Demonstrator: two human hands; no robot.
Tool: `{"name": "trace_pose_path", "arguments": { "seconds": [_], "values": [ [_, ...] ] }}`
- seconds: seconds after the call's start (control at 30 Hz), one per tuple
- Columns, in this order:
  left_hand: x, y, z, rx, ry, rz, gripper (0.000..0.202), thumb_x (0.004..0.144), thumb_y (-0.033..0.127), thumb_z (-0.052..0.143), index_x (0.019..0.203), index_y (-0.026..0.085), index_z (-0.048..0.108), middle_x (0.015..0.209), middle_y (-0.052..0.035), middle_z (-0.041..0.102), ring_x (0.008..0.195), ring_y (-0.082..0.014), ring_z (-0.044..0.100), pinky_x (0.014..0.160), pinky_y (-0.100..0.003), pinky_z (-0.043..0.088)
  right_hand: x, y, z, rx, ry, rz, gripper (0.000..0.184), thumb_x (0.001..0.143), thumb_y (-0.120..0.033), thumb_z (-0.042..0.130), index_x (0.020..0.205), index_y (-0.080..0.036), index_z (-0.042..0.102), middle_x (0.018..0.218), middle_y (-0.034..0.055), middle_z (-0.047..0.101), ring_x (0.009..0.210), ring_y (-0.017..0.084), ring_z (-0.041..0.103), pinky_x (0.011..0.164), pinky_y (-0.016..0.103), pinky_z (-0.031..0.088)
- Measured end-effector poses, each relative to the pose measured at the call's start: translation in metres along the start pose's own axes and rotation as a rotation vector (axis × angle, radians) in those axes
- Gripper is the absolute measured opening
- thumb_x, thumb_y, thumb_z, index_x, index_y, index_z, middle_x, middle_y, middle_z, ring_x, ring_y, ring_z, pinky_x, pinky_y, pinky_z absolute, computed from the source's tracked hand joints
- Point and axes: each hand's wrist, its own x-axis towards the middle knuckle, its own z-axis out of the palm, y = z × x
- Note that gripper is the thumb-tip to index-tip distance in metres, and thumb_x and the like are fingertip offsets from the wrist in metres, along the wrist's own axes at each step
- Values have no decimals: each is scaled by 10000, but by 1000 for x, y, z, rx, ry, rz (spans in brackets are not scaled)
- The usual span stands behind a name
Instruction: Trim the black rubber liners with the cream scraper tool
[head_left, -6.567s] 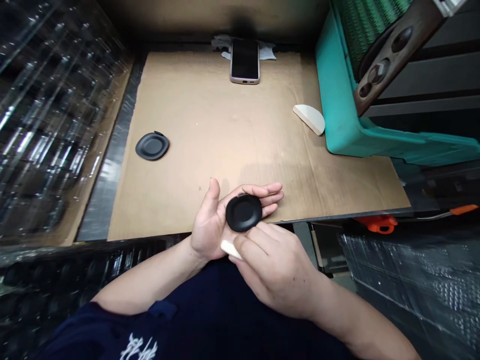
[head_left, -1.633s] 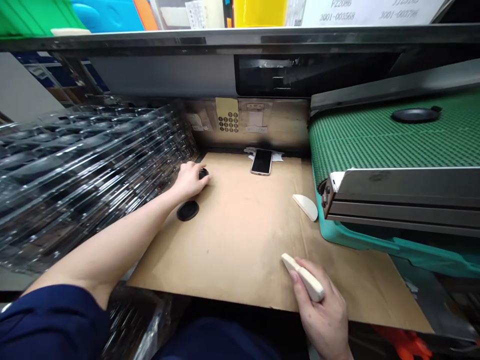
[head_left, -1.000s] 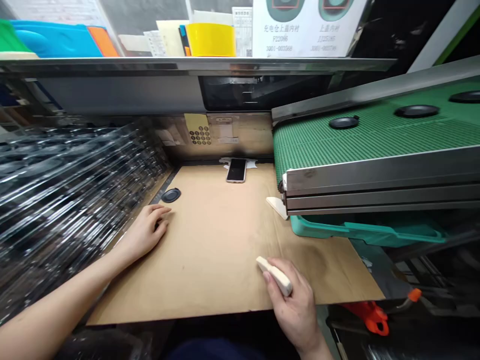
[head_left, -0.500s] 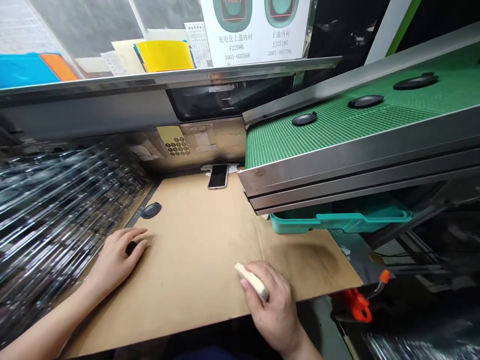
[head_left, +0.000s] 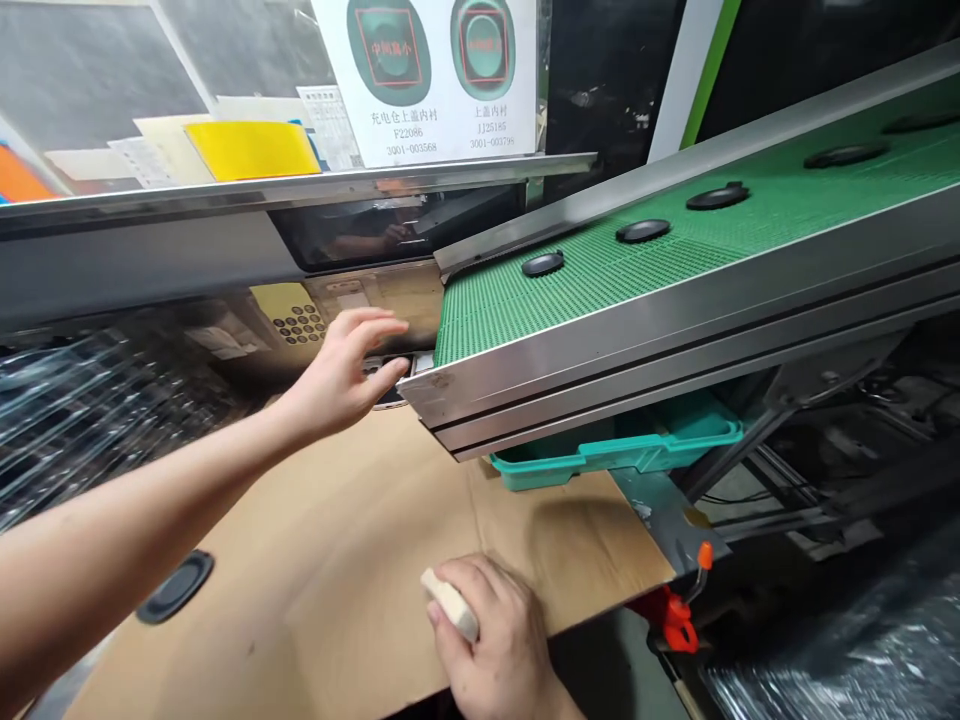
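My left hand (head_left: 345,372) is raised above the cardboard-covered bench (head_left: 352,560), fingers spread and empty, near the lower end of the green conveyor belt (head_left: 600,270). Several black round caps ride on the belt; the nearest cap (head_left: 542,264) lies a little right of my fingertips. My right hand (head_left: 487,635) rests at the bench's front edge, closed on a cream-coloured block (head_left: 450,604). One black cap (head_left: 175,586) lies on the cardboard at the lower left, below my left forearm.
A teal bin (head_left: 622,452) sits under the conveyor's end. Stacks of clear plastic trays (head_left: 90,420) fill the left side. A steel shelf (head_left: 285,190) carries papers and a printed sign (head_left: 439,75). An orange clamp (head_left: 675,620) grips the bench's right corner.
My left hand lifted off the cardboard and moved up and right to the conveyor's end. The view swung right. My right hand stayed at the front edge with the block.
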Motion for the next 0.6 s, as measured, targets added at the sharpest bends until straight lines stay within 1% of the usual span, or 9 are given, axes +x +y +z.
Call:
{"name": "trace_pose_path", "arguments": {
  "seconds": [0.03,0.1,0.2,0.27,0.33,0.4,0.47,0.53,0.6],
  "values": [
    [27,13,6,-85,7,37,524,902,463,593,1368,229,537,1419,-117,488,1384,-307,451,1120,-495,454,0,1,2,-16,13,6,210,839,-169,567,1030,-244,608,850,14,694,742,204,666,646,307,467],
    [78,34,20,-235,19,58,562,897,457,611,1396,218,513,1407,-123,476,1272,-277,548,1065,-473,499,0,4,7,-39,38,14,206,806,-175,563,994,-250,603,824,7,687,713,201,655,624,306,448],
    [144,57,48,-392,25,29,605,872,434,666,1404,192,512,1387,-142,519,1267,-293,559,1082,-503,467,0,9,12,-69,66,12,212,775,-187,561,975,-253,592,804,2,688,688,198,647,607,303,440],
    [177,67,66,-432,3,20,666,879,444,670,1449,158,475,1420,-168,525,1330,-320,528,1124,-533,414,1,12,14,-88,71,5,213,769,-196,564,974,-252,585,796,4,692,686,198,651,595,299,442],
    [199,74,80,-459,-46,14,710,860,445,704,1456,137,474,1396,-174,563,1316,-333,554,1125,-545,407,1,13,14,-100,73,4,204,775,-208,566,974,-251,581,786,7,688,685,199,654,587,296,448],
    [209,79,88,-472,-88,12,681,817,401,756,1404,135,537,1308,-149,623,1243,-326,610,1108,-541,428,1,14,14,-99,62,10,204,784,-215,570,985,-251,581,790,10,685,695,202,657,592,294,461],
    [209,78,88,-463,-92,1,634,773,319,790,1350,143,594,1244,-122,633,1195,-311,633,1114,-529,430,1,12,12,-85,47,26,203,796,-214,572,995,-250,586,806,16,685,716,206,660,614,294,482],
    [197,72,79,-439,-43,-28,645,739,242,796,1350,155,609,1253,-112,588,1202,-299,623,1132,-509,420,2,9,8,-60,32,49,195,815,-204,566,1003,-246,594,827,24,686,740,210,661,638,298,502],
    [173,62,63,-434,91,-54,640,714,181,787,1333,150,629,1238,-102,564,1178,-283,632,1106,-485,445,2,6,4,-35,13,68,199,836,-185,557,1022,-240,605,846,31,687,763,212,663,662,302,520]
  ]
}}
